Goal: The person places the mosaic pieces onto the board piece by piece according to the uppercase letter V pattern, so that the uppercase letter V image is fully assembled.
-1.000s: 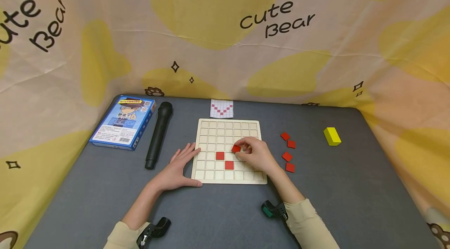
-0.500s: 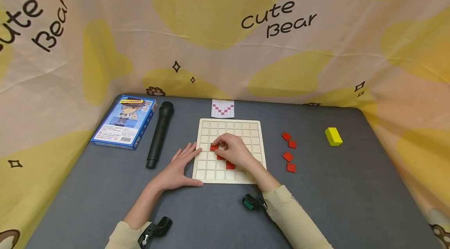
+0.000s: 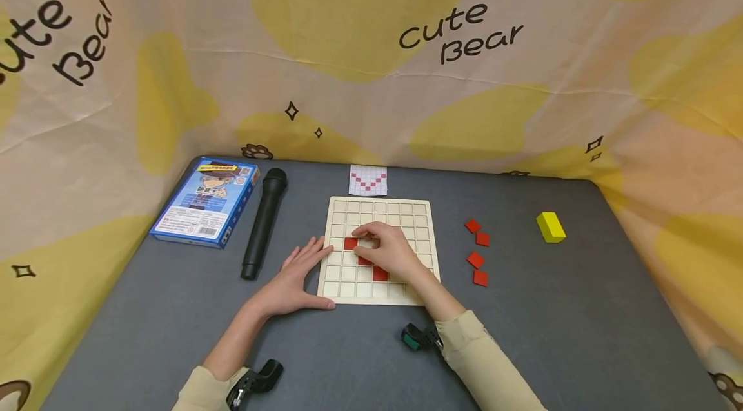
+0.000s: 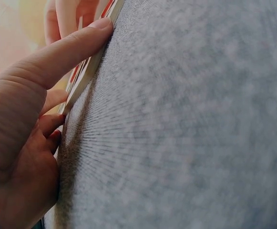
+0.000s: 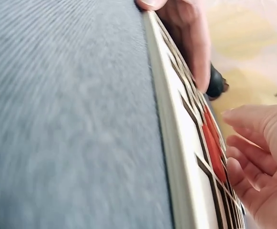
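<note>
The light wooden grid board (image 3: 406, 212) lies on the table, with a red square tile (image 3: 351, 244) flat in one of its cells. Two more red tiles run diagonally down to the right, the lowest red tile (image 3: 380, 274) partly behind my right hand (image 3: 387, 248). That hand hovers over the board, thumb and index fingertip apart beside the upper-left tile; in the right wrist view, nothing shows between them. My left hand (image 3: 293, 279) lies spread at the board's left edge, its thumb (image 4: 81, 45) on the near corner and its fingertips on the left rim.
Several loose red tiles (image 3: 475, 260) lie right of the board, and a yellow block (image 3: 550, 227) stands farther right. Behind the board lies a pattern card (image 3: 368, 180). To the left are a black microphone (image 3: 264, 224) and a blue box (image 3: 206, 201).
My right hand has moved left across the board with a red tile, set it in a cell above and left of the other two, and loosened its fingers. My left hand stayed put.
</note>
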`<state>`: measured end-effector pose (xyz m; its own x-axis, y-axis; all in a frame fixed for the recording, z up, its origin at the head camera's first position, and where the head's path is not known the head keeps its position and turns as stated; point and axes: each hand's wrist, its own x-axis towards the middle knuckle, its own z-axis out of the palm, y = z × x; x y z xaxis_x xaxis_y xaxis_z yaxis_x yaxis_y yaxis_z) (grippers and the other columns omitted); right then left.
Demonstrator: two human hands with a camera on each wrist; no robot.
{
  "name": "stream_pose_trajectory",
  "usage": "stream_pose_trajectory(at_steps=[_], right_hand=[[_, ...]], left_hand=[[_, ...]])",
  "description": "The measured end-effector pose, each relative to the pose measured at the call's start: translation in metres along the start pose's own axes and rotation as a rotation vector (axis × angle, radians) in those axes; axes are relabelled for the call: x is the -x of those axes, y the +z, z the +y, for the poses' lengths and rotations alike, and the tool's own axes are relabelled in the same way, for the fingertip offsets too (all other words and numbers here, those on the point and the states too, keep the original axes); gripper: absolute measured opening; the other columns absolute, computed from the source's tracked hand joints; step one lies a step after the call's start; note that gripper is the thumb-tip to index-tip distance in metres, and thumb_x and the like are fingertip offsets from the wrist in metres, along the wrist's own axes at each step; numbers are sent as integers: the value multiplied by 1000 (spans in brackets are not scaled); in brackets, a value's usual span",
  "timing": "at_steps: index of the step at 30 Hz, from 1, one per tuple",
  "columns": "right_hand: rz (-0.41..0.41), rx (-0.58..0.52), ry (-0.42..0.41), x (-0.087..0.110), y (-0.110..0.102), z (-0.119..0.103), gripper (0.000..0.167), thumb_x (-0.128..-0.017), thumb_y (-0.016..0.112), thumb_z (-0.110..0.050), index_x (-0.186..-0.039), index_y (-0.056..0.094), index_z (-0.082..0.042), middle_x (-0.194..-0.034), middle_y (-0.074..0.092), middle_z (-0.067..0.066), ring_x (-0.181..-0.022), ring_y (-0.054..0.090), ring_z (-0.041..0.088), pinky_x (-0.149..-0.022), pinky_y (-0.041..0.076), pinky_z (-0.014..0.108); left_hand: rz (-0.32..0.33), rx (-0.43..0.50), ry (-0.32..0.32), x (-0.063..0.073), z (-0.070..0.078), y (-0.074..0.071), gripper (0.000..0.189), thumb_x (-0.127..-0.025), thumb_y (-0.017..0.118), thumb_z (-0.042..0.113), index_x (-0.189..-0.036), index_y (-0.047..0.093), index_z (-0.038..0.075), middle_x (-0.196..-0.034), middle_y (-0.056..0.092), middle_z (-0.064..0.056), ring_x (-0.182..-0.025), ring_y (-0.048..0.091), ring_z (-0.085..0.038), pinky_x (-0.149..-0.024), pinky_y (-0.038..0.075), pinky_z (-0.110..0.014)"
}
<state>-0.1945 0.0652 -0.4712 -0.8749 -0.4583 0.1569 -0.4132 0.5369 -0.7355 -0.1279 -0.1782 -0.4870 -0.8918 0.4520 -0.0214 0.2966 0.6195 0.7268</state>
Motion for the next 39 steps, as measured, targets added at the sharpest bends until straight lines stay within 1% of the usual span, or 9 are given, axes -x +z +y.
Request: stream_pose_trajectory(at_steps=[4,7,13,17,22,25,30,35,39], right_hand=[[62,-42,59,7,-12,8,23,-85,75,-17,-108,73,-16,-98,68,-2,-84,60,12,-75,50,29],[96,-45,89,12,-23,16,22,-85,75,-16,-107,73,-17,-96,67,-3,-83,60,12,-75,51,31],[164,-23,124,24,-49,38,20,-86,74,-16,-106,74,-15,-92,67,-1,-77,58,15,-68,49,31],[218,42,144,33,-72,55,22,-85,74,-15,-107,74,-12,-95,67,4,-80,58,20,-68,48,34],[268,140,196,47,-102,80,25,-85,75,-12,-109,72,-8,-102,68,11,-92,62,26,-79,50,42],[291,175,232,55,-115,94,24,-85,75,-11,-109,72,-7,-99,68,13,-89,61,28,-79,49,43],[320,210,273,66,-129,109,25,-86,75,-11,-110,71,-5,-99,68,14,-87,62,29,-78,49,43],[328,256,301,75,-136,114,26,-86,74,-13,-110,71,-3,-105,67,17,-92,61,33,-83,48,47],[313,279,325,80,-138,116,29,-85,75,-15,-110,70,-2,-104,66,18,-91,59,32,-81,47,47]], left_hand=[[9,8,-2,1,0,1,103,-71,86,45,-152,34,6,-161,16,-14,-148,7,-33,-115,1,-55],[18,11,-3,2,1,1,104,-70,86,44,-151,34,6,-161,16,-15,-148,7,-33,-115,1,-56],[14,8,-1,3,1,1,104,-69,86,44,-152,34,7,-161,16,-13,-149,7,-31,-115,1,-54],[15,19,6,3,1,1,104,-69,87,44,-151,35,6,-161,17,-14,-148,7,-32,-115,1,-55],[17,26,14,3,2,1,104,-69,87,44,-151,35,6,-161,17,-14,-148,7,-32,-115,1,-56],[20,27,12,2,2,1,104,-69,87,43,-151,35,6,-161,17,-14,-148,7,-31,-115,1,-55],[25,24,17,2,1,1,104,-69,87,43,-151,35,5,-160,17,-16,-148,8,-33,-115,2,-56],[20,18,9,1,1,1,104,-69,87,44,-151,35,6,-161,17,-14,-148,7,-32,-115,1,-55],[17,13,4,1,1,2,104,-69,87,45,-151,35,6,-161,17,-13,-148,7,-32,-115,1,-55]])
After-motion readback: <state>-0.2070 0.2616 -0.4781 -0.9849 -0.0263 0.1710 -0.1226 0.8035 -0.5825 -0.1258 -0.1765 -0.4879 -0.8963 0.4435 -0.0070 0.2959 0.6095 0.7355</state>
